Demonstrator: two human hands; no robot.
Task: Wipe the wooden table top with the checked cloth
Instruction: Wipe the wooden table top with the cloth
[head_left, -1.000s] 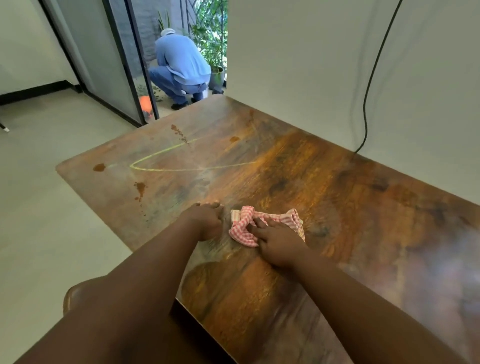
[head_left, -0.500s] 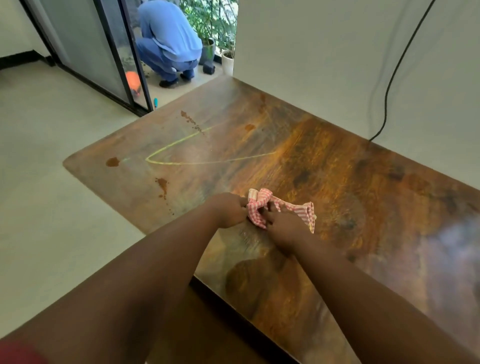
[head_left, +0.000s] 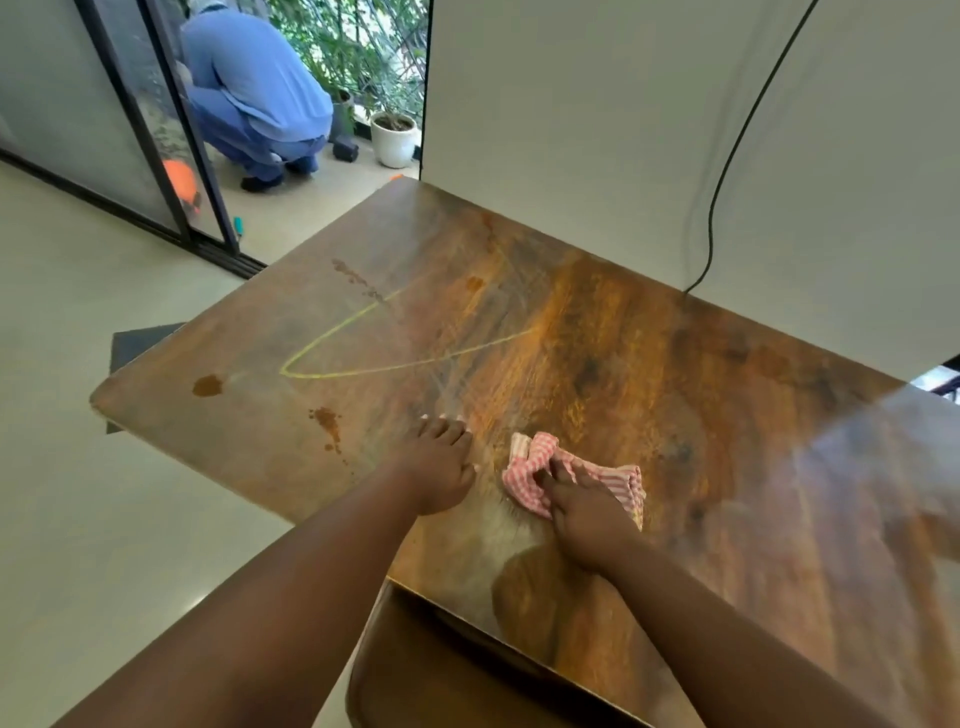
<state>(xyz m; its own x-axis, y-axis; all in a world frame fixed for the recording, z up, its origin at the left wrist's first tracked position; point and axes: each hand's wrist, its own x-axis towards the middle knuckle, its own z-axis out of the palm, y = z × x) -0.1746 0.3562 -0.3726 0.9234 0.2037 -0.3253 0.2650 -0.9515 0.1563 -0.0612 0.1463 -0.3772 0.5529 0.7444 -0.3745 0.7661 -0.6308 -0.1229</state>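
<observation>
The wooden table top fills the middle of the view, marked with a yellow V-shaped line and brown stains toward its left end. A bunched red-and-white checked cloth lies near the front edge. My right hand rests on the cloth with its fingers dug into the folds. My left hand lies flat on the bare wood just left of the cloth, fingers stretched forward, apart from the fabric.
A white wall runs along the table's far side with a black cable hanging down to it. A person in blue crouches in the doorway by a white plant pot. A wooden seat sits below the front edge.
My left hand has let go of the cloth, moved left and flattened on the wood. My right hand stays on the cloth. My head has tilted, shifting the view.
</observation>
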